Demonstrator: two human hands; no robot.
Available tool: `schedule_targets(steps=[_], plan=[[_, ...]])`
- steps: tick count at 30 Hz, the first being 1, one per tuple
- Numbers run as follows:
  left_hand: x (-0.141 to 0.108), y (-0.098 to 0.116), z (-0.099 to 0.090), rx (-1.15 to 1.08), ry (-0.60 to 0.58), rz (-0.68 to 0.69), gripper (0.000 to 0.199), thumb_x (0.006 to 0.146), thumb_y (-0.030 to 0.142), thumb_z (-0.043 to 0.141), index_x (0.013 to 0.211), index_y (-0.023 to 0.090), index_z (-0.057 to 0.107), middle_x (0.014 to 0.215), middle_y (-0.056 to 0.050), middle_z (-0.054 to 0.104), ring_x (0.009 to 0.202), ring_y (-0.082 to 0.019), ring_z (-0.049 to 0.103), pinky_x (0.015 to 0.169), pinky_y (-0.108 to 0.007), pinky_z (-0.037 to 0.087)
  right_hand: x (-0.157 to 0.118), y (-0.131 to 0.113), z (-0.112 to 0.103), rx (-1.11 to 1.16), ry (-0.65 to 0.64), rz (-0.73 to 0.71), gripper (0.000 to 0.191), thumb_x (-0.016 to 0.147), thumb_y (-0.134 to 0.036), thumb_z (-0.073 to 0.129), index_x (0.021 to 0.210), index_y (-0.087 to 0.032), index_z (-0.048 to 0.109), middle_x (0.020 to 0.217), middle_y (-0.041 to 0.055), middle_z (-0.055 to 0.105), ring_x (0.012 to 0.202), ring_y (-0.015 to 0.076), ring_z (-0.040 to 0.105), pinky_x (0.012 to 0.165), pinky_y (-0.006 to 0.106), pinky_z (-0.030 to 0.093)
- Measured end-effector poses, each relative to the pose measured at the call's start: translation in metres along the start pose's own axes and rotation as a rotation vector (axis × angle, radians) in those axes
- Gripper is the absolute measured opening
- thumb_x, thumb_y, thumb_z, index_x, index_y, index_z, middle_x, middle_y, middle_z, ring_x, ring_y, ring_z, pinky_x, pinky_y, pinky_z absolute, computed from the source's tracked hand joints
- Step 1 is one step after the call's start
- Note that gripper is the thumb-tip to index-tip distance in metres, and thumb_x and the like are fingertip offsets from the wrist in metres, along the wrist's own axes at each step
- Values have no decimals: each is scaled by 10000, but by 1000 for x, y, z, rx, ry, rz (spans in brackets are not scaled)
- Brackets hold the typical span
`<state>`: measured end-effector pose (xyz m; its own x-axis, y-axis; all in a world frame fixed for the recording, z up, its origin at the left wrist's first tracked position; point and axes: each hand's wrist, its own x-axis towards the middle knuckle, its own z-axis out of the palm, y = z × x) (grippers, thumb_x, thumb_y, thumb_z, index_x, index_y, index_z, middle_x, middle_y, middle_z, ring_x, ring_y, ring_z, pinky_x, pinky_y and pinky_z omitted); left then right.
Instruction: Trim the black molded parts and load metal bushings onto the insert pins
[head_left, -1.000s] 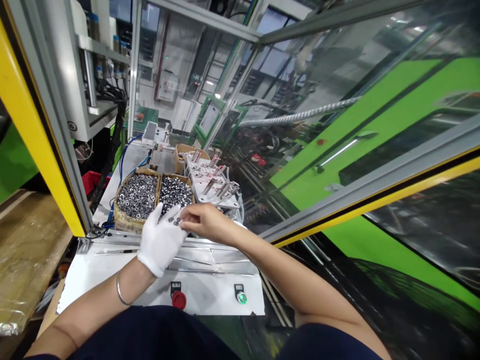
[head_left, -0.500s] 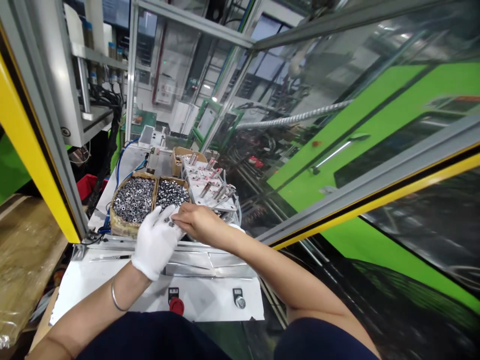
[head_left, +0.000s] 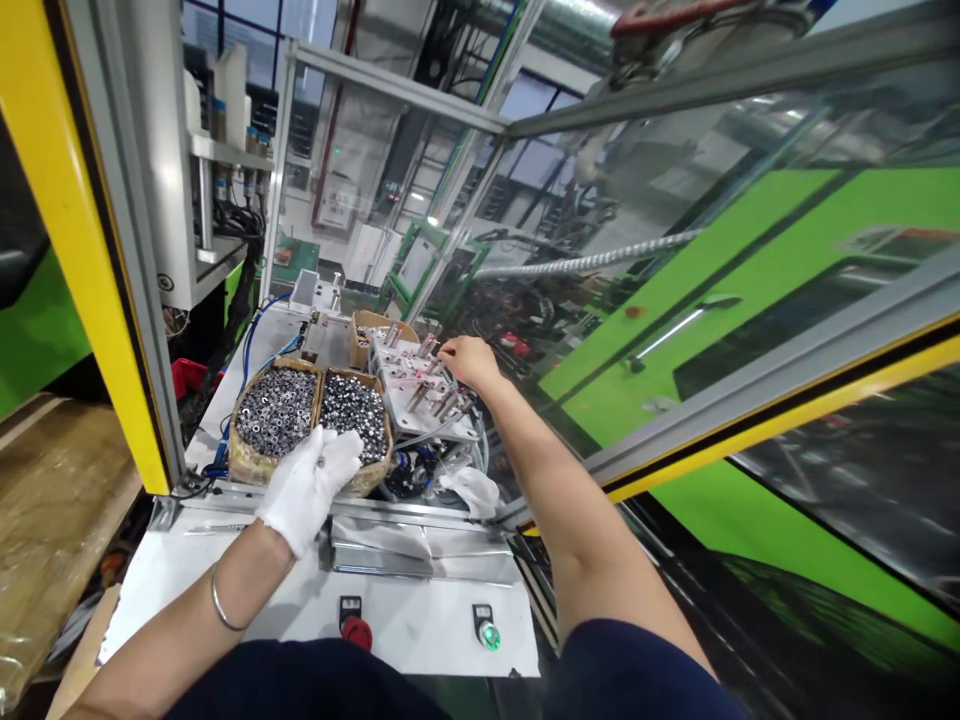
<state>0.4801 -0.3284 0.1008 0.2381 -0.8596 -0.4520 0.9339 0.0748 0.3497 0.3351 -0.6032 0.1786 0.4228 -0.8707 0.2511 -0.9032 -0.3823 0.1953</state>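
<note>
My gloved left hand [head_left: 316, 480] is palm up at the front edge of two boxes, with a small metal part [head_left: 321, 462] lying on it. The left box [head_left: 251, 462] holds many grey metal rings; the right one [head_left: 379, 468] holds small shiny metal parts. My bare right hand [head_left: 466, 360] reaches to the back right side of a metal fixture [head_left: 409, 372] with upright pins. Its fingers are pinched together beside a pin, and what they hold is too small to make out.
Behind the boxes stands a smaller cardboard box [head_left: 360, 345]. A white cloth or glove [head_left: 472, 488] lies right of the boxes. A red button [head_left: 356, 632] and a green-lit button [head_left: 489, 635] sit on the front panel. Yellow-edged frame posts flank both sides.
My right hand has left my left palm and moved up and right to the fixture's pins. My left hand stays near the boxes. The right button now glows green.
</note>
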Motion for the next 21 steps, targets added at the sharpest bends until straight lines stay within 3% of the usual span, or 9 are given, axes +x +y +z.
schedule_targets(steps=[3,6,11,17,21], plan=[[-2,5,0,10,17,-10,193,963,210,474,1018,90,615,715,-49,687,562,-110,680,461,-173,540,1,0,4,-22,-14,-20,322,873,-251,482,1024,-191,760,1030,111,738,956,219,664,792,257,465],[-4,6,-2,43,19,7,194,949,186,501,1041,111,653,686,-20,652,507,-70,632,442,-138,510,3,1,5,-51,-28,-31,326,875,-244,469,1015,-182,757,1050,123,731,971,231,665,789,267,465],[-1,3,-3,43,-1,13,186,939,149,510,1037,103,661,722,-35,638,532,-64,617,470,-137,516,2,1,7,-86,-58,-55,330,871,-218,458,1002,-166,756,1058,142,725,989,239,663,786,274,466],[6,2,-2,-123,-121,-41,188,947,127,466,936,60,641,660,-34,576,610,-98,637,631,-212,592,15,7,1,-82,-140,-116,266,778,-135,539,862,-179,787,934,119,751,883,222,682,747,260,470],[11,-2,-6,-16,-88,0,187,917,76,494,1036,74,639,863,-118,697,743,-137,702,673,-228,605,41,12,-5,-34,-74,-111,339,795,-121,477,927,-157,787,961,88,756,886,191,684,764,224,471]])
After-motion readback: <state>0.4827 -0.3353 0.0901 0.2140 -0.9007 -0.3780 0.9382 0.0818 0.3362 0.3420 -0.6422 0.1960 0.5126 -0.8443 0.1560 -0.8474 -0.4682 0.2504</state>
